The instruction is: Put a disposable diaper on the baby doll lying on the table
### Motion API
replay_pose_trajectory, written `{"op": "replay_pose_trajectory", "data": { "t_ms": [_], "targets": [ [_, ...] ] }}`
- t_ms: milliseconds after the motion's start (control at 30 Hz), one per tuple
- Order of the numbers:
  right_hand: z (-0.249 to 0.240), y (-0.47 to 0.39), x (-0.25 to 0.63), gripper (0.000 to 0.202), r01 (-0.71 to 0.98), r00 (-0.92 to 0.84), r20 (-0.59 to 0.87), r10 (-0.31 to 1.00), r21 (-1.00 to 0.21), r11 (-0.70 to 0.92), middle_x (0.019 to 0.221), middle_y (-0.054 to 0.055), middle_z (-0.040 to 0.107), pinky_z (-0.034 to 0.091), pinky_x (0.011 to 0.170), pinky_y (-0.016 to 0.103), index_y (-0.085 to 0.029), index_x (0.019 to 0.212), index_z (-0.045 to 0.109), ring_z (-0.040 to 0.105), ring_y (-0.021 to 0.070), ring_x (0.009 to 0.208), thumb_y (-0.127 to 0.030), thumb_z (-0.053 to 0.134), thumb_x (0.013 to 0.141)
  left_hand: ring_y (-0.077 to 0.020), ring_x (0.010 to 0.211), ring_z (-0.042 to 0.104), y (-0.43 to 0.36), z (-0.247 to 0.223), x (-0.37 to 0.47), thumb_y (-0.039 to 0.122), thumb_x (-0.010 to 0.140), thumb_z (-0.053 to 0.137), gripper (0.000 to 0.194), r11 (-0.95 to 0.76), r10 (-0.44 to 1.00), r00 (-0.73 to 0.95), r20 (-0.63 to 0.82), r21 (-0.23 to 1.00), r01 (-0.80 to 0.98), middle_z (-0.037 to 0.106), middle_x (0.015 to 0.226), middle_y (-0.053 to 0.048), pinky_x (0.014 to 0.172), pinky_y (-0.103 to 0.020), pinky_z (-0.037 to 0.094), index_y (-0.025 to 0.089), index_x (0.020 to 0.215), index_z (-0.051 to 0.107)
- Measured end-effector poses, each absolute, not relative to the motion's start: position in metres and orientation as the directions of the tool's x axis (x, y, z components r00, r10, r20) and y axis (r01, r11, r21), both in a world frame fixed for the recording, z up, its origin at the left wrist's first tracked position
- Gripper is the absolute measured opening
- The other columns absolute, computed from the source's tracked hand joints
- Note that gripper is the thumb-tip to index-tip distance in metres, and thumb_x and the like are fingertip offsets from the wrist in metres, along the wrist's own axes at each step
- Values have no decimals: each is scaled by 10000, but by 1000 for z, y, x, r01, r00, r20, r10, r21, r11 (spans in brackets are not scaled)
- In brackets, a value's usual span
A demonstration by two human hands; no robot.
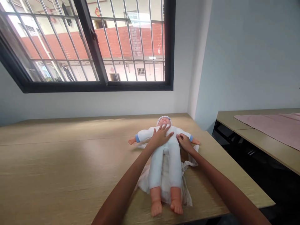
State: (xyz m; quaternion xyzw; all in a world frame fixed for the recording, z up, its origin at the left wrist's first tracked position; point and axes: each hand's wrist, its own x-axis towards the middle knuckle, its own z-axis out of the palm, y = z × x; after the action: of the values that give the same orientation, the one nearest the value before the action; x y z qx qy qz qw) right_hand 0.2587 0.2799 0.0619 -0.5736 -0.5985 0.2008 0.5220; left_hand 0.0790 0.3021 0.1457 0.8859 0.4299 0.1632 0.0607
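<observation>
A baby doll (154, 168) in a white suit with blue cuffs and a white cap lies on its back, its feet pointing toward me. Spread across the doll's chest, my left hand (161, 137) rests with its fingers apart. My right hand (184, 142) is at the right side of the doll's torso, thumb and fingertips pinched together by the suit; what is between them, if anything, is too small to make out. Beneath the doll lies a thin, crumpled white cloth (187, 190) that sticks out on both sides of its legs.
The doll lies on a light wooden table (70, 175), near its right end. Beyond a gap at the right stands another table (248, 134) with a pink cloth (276, 126) on it. A barred window (131, 47) is in the wall behind.
</observation>
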Motion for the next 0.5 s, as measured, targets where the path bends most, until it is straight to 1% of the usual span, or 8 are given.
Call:
{"op": "replay_pose_trajectory", "data": {
  "t_ms": [67,100,200,267,400,433,467,500],
  "targets": [
    [62,280,259,363,468,199,391,899,-844,263,586,-19,481,340,575,266,-203,619,414,439,151,581,-486,410,847,-279,1439,61,301,146,80,671,880,171,717,-596,793,508,337,252,762,145,1555,-62,1098,-632,125,279,1479,120],
    [62,281,259,361,464,199,388,900,-846,262,587,-22,478,340,577,265,-202,620,415,439,149,581,-483,412,847,-281,1440,40,301,146,81,674,877,181,732,-594,792,503,345,244,767,131,1556,-64,1098,-635,116,270,1482,104],
    [61,282,260,360,459,199,378,904,-851,255,580,-28,473,338,577,262,-199,614,416,439,145,575,-476,418,844,-315,1430,95,302,142,81,680,870,216,714,-616,786,575,229,206,760,174,1549,-58,1081,-647,156,284,1464,201],
    [60,282,259,359,463,201,377,904,-850,252,586,-25,486,342,583,264,-198,616,422,446,146,578,-474,416,845,-327,1423,127,303,140,81,652,888,199,671,-614,787,578,216,188,767,162,1552,-55,1067,-656,185,291,1452,240],
    [59,282,258,363,482,207,401,892,-835,264,593,-15,499,347,594,278,-199,620,428,444,156,588,-480,414,849,-299,1438,-7,302,142,82,578,924,166,632,-590,733,471,491,113,800,34,1567,-42,1094,-648,101,277,1480,148],
    [59,282,258,367,483,206,403,892,-834,266,589,-14,496,345,589,280,-201,619,426,440,157,584,-485,411,850,-293,1438,-23,302,143,82,573,926,173,631,-592,715,468,520,93,801,40,1566,-38,1100,-644,75,277,1482,135],
    [59,282,258,371,482,204,404,892,-835,267,586,-13,494,344,585,281,-202,618,425,438,158,581,-491,409,849,-293,1439,-12,302,143,81,576,924,182,629,-602,715,490,499,82,794,71,1564,-35,1100,-645,65,285,1481,143],
    [59,283,258,376,479,203,403,892,-836,268,585,-13,492,343,583,282,-202,616,424,438,159,579,-497,408,848,-302,1438,20,302,143,80,587,920,189,625,-614,733,526,432,87,785,112,1560,-32,1095,-651,81,301,1474,168]
  ]
}}
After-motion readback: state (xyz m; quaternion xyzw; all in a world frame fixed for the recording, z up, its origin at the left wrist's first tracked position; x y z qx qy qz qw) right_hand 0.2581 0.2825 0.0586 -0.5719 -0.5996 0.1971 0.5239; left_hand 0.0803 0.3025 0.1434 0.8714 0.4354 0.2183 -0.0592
